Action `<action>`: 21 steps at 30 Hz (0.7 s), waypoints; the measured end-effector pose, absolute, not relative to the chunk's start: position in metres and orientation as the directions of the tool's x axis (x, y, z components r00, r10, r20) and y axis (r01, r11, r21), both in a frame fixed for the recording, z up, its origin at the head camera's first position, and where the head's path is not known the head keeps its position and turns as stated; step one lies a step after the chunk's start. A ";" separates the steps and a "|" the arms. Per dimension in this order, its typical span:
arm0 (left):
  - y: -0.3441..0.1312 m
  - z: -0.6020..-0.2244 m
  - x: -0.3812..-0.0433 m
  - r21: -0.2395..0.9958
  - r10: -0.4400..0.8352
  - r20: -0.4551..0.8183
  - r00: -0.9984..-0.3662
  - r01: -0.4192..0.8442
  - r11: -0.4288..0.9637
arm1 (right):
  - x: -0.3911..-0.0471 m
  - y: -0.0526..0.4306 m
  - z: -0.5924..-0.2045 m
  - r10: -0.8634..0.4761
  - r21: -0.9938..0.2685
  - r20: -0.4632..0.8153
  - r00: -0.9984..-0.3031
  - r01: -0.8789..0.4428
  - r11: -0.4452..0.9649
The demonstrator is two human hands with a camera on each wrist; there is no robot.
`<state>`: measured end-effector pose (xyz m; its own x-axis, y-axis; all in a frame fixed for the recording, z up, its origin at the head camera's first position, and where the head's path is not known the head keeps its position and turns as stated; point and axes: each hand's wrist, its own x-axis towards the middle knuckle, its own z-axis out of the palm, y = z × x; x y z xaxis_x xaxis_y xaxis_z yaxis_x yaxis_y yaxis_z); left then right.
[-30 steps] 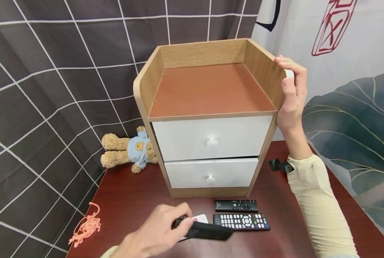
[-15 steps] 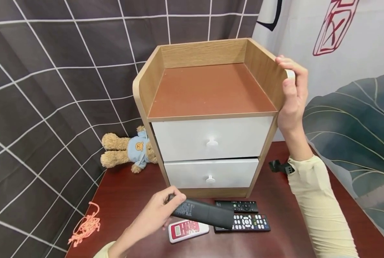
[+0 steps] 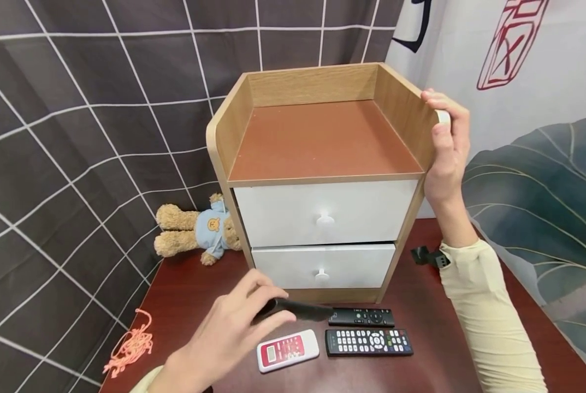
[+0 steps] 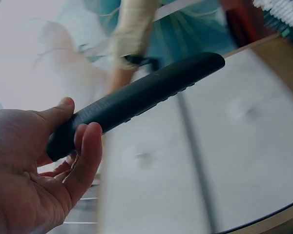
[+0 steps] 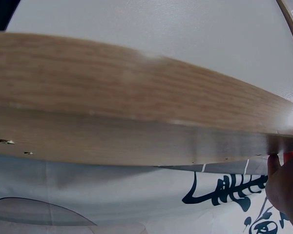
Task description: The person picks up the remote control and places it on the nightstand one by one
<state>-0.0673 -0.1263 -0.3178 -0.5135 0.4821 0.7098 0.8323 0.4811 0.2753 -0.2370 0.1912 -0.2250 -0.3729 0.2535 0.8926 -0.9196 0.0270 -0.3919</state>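
My left hand (image 3: 224, 327) holds a black remote control (image 3: 305, 310) by one end, between thumb and fingers. In the head view it appears nearly edge-on, above the table and in front of the small cabinet (image 3: 322, 144). The left wrist view shows its long side with a row of buttons (image 4: 158, 103) along the lower edge. My right hand (image 3: 447, 150) grips the front end of the cabinet's right side panel, thumb on the front edge. In the right wrist view only part of that hand (image 5: 286, 190) shows, at the wooden panel (image 5: 136, 83).
Two more black remotes (image 3: 361, 317) (image 3: 368, 342) lie before the cabinet, beside a white-and-red remote (image 3: 288, 350) with a small screen. A teddy bear (image 3: 199, 229) lies left of the cabinet; tangled pink cord (image 3: 131, 344) lies front left. Both white drawers (image 3: 283, 215) are closed or nearly so.
My left hand has turned the black remote from showing its broad back to nearly edge-on, drawing it leftward. The white-and-red remote, mostly covered a second ago, now shows fully. My right hand stays put.
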 end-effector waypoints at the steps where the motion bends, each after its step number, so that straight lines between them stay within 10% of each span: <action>1: -0.127 -0.308 -0.066 0.243 0.485 0.734 -0.475 0.851 0.465 | -0.237 0.191 -0.225 0.254 -0.393 0.892 -0.374 -0.919 0.027; 14: -0.155 -0.259 -0.093 -0.197 0.363 0.932 0.016 0.861 0.468 | -0.236 0.190 -0.225 0.262 -0.381 0.895 -0.361 -0.924 0.025; 21: -0.141 -0.213 -0.104 -0.271 0.331 0.941 0.071 0.741 0.614 | -0.237 0.192 -0.227 0.244 -0.373 0.901 -0.358 -0.928 0.013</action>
<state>-0.1041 -0.1405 -0.2129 0.0709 0.3306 0.9411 0.7414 0.6137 -0.2715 -0.2375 0.1923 -0.2266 -0.3583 0.2443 0.9011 -0.9279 0.0132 -0.3725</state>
